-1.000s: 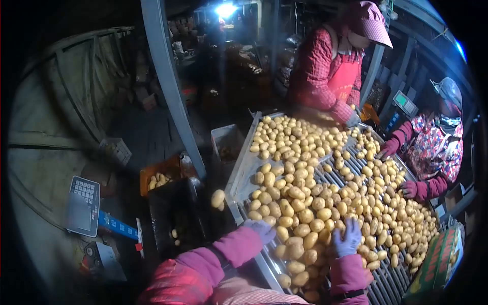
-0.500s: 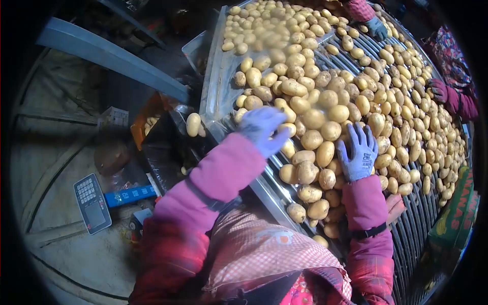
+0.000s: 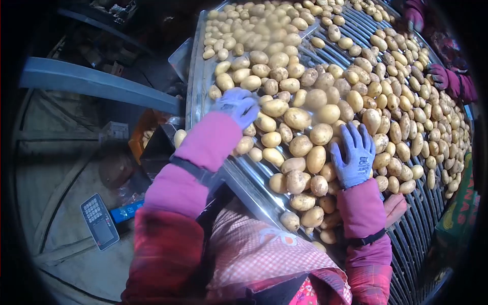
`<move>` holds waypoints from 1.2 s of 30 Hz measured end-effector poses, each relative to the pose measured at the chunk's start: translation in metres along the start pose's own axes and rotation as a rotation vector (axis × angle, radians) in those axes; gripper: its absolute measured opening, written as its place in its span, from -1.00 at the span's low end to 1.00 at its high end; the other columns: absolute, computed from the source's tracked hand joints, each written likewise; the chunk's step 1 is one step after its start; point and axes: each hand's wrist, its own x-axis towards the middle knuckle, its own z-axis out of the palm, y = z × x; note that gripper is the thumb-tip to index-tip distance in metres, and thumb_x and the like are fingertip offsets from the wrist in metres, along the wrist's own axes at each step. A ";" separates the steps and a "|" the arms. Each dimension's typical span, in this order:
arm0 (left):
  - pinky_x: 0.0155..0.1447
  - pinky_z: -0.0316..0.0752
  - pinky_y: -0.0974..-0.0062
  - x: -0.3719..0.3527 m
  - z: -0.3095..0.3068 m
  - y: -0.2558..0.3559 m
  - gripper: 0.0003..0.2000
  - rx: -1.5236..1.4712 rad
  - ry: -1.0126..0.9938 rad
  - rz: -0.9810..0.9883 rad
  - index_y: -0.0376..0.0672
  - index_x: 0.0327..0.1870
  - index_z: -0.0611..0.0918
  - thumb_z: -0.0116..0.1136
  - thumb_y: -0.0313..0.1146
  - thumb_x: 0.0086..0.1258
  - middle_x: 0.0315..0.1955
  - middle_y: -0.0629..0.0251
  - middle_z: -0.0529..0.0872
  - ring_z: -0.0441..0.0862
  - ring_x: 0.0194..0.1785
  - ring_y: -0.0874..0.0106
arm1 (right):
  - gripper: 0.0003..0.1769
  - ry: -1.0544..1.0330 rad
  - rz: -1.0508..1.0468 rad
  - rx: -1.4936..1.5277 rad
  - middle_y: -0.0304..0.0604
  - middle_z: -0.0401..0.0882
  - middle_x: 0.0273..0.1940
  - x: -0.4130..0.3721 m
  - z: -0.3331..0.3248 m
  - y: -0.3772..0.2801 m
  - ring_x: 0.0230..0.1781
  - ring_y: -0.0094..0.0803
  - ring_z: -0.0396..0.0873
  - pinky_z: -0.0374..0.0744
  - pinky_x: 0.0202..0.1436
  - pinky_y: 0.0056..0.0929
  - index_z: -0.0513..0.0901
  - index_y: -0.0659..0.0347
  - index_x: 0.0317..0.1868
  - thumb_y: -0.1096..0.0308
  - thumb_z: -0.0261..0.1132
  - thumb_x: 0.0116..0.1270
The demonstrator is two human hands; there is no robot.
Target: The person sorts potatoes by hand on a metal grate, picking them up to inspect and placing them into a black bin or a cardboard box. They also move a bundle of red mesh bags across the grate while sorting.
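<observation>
Many yellow potatoes (image 3: 297,118) lie on a sorting table of metal rollers (image 3: 406,229). Gloved in pale purple, my left hand (image 3: 238,107) is at the table's left side against some potatoes, its fingers curled; whether it grips one is hidden. My right hand (image 3: 355,152), in a similar glove, lies spread over the potatoes nearer the table's front edge, palm down, holding nothing.
Across the table, a co-worker's gloved hand (image 3: 438,76) touches the potatoes, and another hand (image 3: 414,20) is at the far edge. A metal beam (image 3: 101,81), an orange crate (image 3: 138,134) and a keypad device (image 3: 99,221) are on the left. A green box (image 3: 457,208) stands at right.
My left hand has moved left and up, and its fingers have curled. My right hand remains spread on the potatoes. The co-worker's hand at the far edge has drawn back from the potatoes.
</observation>
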 end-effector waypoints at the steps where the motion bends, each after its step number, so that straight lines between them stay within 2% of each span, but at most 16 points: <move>1: 0.12 0.39 0.12 -0.008 0.003 -0.006 -0.71 0.001 -0.011 -0.005 -0.05 -0.08 0.66 0.22 -0.19 0.20 0.04 0.04 0.54 0.50 0.08 0.11 | -0.45 0.019 -0.004 0.008 -0.11 0.42 0.26 0.001 0.000 -0.001 0.34 -0.03 0.26 0.15 0.39 0.01 0.50 0.03 0.23 0.07 0.26 0.23; 4: 0.13 0.37 0.06 -0.026 0.000 -0.010 -0.62 0.179 0.038 -0.163 -0.01 0.01 0.62 0.20 -0.09 0.20 0.08 0.11 0.49 0.44 0.09 0.10 | -0.45 0.034 -0.010 -0.013 -0.10 0.43 0.25 0.003 0.003 0.000 0.32 -0.02 0.28 0.18 0.37 -0.01 0.51 0.05 0.21 0.07 0.28 0.23; 6: 0.20 0.40 0.14 -0.027 -0.010 -0.017 -0.65 0.258 0.041 -0.291 -0.05 -0.01 0.64 0.24 -0.15 0.20 0.09 -0.02 0.50 0.45 0.12 0.07 | -0.46 0.042 -0.006 -0.039 -0.12 0.44 0.24 0.001 0.004 0.000 0.33 -0.02 0.29 0.18 0.37 -0.01 0.51 0.03 0.21 0.05 0.26 0.25; 9: 0.22 0.39 0.16 -0.041 -0.008 -0.041 -0.58 0.333 0.007 -0.400 -0.04 0.04 0.63 0.26 -0.10 0.17 0.13 -0.02 0.48 0.44 0.16 0.07 | -0.46 0.041 -0.007 -0.047 -0.13 0.44 0.24 0.002 0.007 0.000 0.33 -0.03 0.28 0.18 0.38 -0.01 0.51 0.02 0.22 0.04 0.25 0.26; 10: 0.22 0.39 0.16 -0.042 0.000 -0.039 -0.58 0.332 0.009 -0.402 -0.04 0.04 0.63 0.26 -0.10 0.17 0.13 -0.02 0.48 0.44 0.16 0.07 | -0.46 0.043 -0.004 -0.045 -0.13 0.44 0.24 0.001 0.007 0.000 0.33 -0.03 0.28 0.17 0.38 -0.01 0.50 0.02 0.22 0.04 0.25 0.26; 12: 0.26 0.38 0.21 -0.001 -0.015 0.022 -0.56 0.174 0.088 -0.325 -0.04 0.07 0.62 0.22 -0.06 0.20 0.19 -0.04 0.43 0.40 0.23 0.05 | -0.46 0.047 -0.015 -0.047 -0.13 0.44 0.24 0.002 0.008 0.001 0.33 -0.03 0.28 0.17 0.38 -0.01 0.50 0.02 0.22 0.03 0.25 0.25; 14: 0.30 0.31 0.15 0.038 -0.035 0.089 -0.51 -0.063 -0.272 -0.276 -0.01 0.13 0.59 0.19 0.00 0.21 0.23 -0.01 0.41 0.34 0.31 0.06 | -0.46 0.052 -0.021 -0.059 -0.13 0.44 0.24 0.001 0.010 0.002 0.33 -0.03 0.28 0.17 0.38 -0.02 0.50 0.02 0.22 0.04 0.26 0.25; 16: 0.30 0.21 0.00 0.030 0.020 0.122 -0.44 0.068 0.065 0.012 0.02 0.20 0.54 0.20 0.03 0.16 0.25 0.06 0.40 0.29 0.34 0.03 | -0.46 0.046 -0.029 -0.064 -0.13 0.45 0.24 0.001 0.007 0.003 0.33 -0.03 0.29 0.18 0.38 -0.03 0.51 0.02 0.22 0.04 0.26 0.25; 19: 0.30 0.13 -0.12 0.015 0.032 0.118 -0.38 -0.100 0.019 0.001 0.07 0.25 0.49 0.23 0.05 0.12 0.30 0.15 0.37 0.21 0.38 0.00 | -0.49 0.069 -0.034 -0.037 -0.13 0.47 0.21 -0.001 0.009 0.003 0.31 -0.04 0.31 0.19 0.38 -0.04 0.52 0.04 0.21 0.08 0.25 0.27; 22: 0.31 0.13 -0.15 -0.024 -0.007 0.103 -0.39 -0.030 -0.178 -0.076 0.05 0.24 0.50 0.22 0.02 0.12 0.34 0.19 0.32 0.18 0.37 -0.08 | -0.50 0.094 -0.048 -0.021 -0.12 0.48 0.21 0.000 0.010 0.004 0.31 -0.04 0.32 0.20 0.37 -0.04 0.52 0.05 0.20 0.09 0.24 0.28; 25: 0.29 0.15 -0.15 -0.053 -0.021 0.101 -0.39 0.127 -0.260 -0.112 0.02 0.23 0.51 0.23 0.00 0.11 0.32 0.20 0.35 0.19 0.36 -0.10 | -0.49 0.078 -0.055 -0.032 -0.13 0.46 0.23 -0.005 0.010 0.008 0.32 -0.05 0.30 0.18 0.39 -0.05 0.51 0.04 0.22 0.08 0.23 0.28; 28: 0.29 0.16 -0.15 -0.071 -0.027 0.113 -0.38 0.174 -0.274 -0.092 -0.02 0.22 0.51 0.24 -0.01 0.10 0.32 0.21 0.36 0.20 0.34 -0.13 | -0.49 0.071 -0.126 -0.006 -0.13 0.45 0.23 -0.012 0.002 0.011 0.33 -0.06 0.29 0.17 0.40 -0.04 0.51 0.01 0.21 0.08 0.23 0.27; 29: 0.36 0.07 -0.09 -0.077 -0.030 0.119 -0.41 0.130 -0.243 -0.107 -0.07 0.20 0.53 0.21 0.01 0.14 0.31 0.23 0.36 0.16 0.37 -0.04 | -0.49 0.076 -0.127 -0.008 -0.13 0.45 0.23 -0.014 0.000 0.015 0.33 -0.06 0.29 0.17 0.40 -0.04 0.51 0.01 0.21 0.08 0.23 0.27; 32: 0.36 0.07 -0.09 -0.086 -0.025 0.159 -0.40 -0.013 -0.192 -0.164 -0.10 0.18 0.53 0.22 0.01 0.13 0.28 0.18 0.39 0.18 0.37 -0.02 | -0.50 -0.061 -0.104 0.150 -0.09 0.41 0.26 -0.029 -0.014 0.020 0.34 -0.05 0.28 0.16 0.41 -0.01 0.52 0.01 0.20 0.08 0.22 0.26; 34: 0.33 0.12 -0.10 -0.082 -0.013 0.181 -0.39 -0.058 -0.168 -0.136 -0.11 0.18 0.52 0.25 -0.01 0.11 0.26 0.14 0.41 0.23 0.35 -0.03 | -0.49 -0.141 -0.199 0.161 -0.03 0.38 0.27 -0.038 -0.033 0.002 0.34 -0.02 0.27 0.16 0.40 0.05 0.53 0.03 0.18 0.10 0.22 0.21; 36: 0.30 0.17 -0.10 -0.081 -0.007 0.186 -0.39 -0.101 -0.153 -0.107 -0.12 0.19 0.52 0.29 -0.04 0.09 0.23 0.10 0.44 0.27 0.33 -0.03 | -0.49 -0.284 -0.437 0.275 -0.04 0.43 0.19 -0.056 -0.037 -0.015 0.30 0.03 0.29 0.22 0.34 0.11 0.55 0.07 0.12 0.11 0.23 0.14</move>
